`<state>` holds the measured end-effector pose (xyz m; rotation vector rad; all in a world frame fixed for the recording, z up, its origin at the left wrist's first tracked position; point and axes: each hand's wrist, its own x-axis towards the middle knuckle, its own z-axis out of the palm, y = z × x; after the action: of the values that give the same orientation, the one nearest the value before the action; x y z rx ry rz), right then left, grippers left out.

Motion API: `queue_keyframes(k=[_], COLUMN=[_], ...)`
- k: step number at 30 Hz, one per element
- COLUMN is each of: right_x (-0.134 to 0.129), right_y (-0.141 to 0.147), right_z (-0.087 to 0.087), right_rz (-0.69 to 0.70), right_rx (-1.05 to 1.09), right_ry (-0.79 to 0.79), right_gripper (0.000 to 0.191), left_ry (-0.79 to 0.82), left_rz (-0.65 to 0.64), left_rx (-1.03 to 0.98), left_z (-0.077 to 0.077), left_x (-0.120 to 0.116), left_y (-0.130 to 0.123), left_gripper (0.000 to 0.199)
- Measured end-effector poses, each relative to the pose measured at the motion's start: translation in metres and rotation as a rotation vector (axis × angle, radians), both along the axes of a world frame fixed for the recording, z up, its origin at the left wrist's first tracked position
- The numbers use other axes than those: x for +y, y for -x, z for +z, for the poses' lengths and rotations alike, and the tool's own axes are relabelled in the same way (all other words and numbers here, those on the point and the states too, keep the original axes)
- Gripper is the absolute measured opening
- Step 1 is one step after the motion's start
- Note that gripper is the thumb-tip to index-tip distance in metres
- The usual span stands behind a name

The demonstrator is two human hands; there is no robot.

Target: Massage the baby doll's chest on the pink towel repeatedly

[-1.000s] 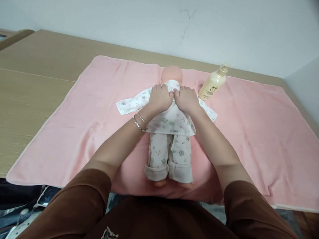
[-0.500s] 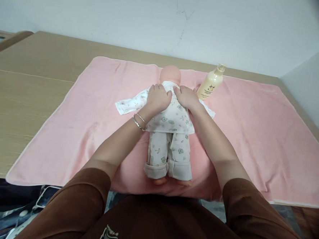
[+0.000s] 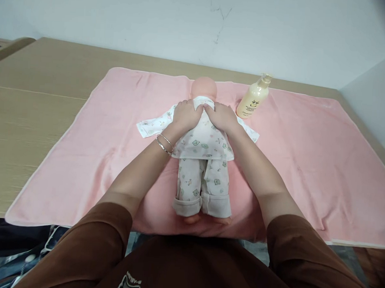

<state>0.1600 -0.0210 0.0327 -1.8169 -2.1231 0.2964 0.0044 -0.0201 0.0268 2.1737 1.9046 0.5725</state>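
A baby doll (image 3: 208,143) in a white printed top and trousers with rolled cuffs lies on a pink blanket (image 3: 91,142), its feet toward me and the back of its bald head uppermost. My left hand (image 3: 187,116) rests on the left side of its upper back, and my right hand (image 3: 223,117) on the right side. Both hands lie open on the cloth, thumbs angled inward and nearly meeting at the middle. The other fingertips curve over the doll's shoulders and are partly hidden. Its sleeves spread out to both sides.
A pale yellow pump bottle (image 3: 253,97) stands on the blanket beyond my right hand. Under the blanket is a wooden table (image 3: 27,121), with a white wall (image 3: 154,20) behind it.
My thumbs have moved closer together at the middle of the doll's upper back. The whole view has shifted slightly.
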Motion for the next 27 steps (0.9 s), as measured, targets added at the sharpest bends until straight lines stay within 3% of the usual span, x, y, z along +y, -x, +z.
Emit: queue_keyframes(k=[3,8,13,17,23,27], right_x=[0.000,0.004,-0.017,-0.033,-0.002,-0.003], right_y=[-0.007,-0.021,0.004,0.022,-0.001,0.002], right_z=[0.002,0.005,0.010,0.013,0.004,0.002], right_rz=[0.017,-0.012,-0.037,0.022,-0.013,-0.057], right_rx=[0.044,0.219,-0.091,-0.131,0.055,0.018], right_ry=[0.010,0.185,-0.015,-0.018,0.056,0.029], right_gripper=[0.067,0.070,0.065,0.062,0.063,0.065], left_ry=[-0.007,-0.034,0.040,0.068,-0.010,0.093], left_rz=[0.004,-0.066,-0.120,-0.124,-0.159,-0.191], left_rx=[0.011,0.075,0.037,-0.030,0.121,0.115], left_z=[0.003,0.009,0.014,0.016,0.011,0.011], left_x=[-0.007,-0.026,-0.015,-0.006,-0.025,-0.019], left_y=[-0.003,-0.015,-0.004,0.004,-0.012,-0.007], left_gripper=[0.057,0.060,0.055,0.050,0.057,0.066])
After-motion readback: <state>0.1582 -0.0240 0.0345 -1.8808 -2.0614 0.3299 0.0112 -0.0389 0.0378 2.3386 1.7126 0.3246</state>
